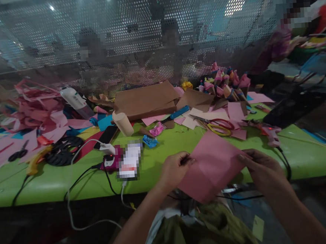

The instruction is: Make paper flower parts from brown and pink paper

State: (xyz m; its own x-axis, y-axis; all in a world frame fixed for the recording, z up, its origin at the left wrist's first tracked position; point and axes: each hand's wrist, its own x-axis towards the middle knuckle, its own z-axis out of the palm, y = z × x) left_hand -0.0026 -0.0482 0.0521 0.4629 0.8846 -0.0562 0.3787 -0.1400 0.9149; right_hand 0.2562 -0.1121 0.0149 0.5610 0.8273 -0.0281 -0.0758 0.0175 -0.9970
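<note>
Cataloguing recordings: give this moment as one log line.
left hand: pinches pink sheet | right hand: pinches opposite side | place: front edge of green table

You've got 1 pink sheet [211, 167] in your 2 hands, over the green tabletop's [159, 148] front edge: L hand [177, 169] pinching its L edge, R hand [262, 167] its R corner. Rel. to that sheet: scissors [220, 128] w/ red & yellow handles just behind; lit phone [130, 160] to L; yellow glue gun [37, 160] far L; pink glue gun [271, 135] to R; cardboard box [144, 101] behind & L.
</note>
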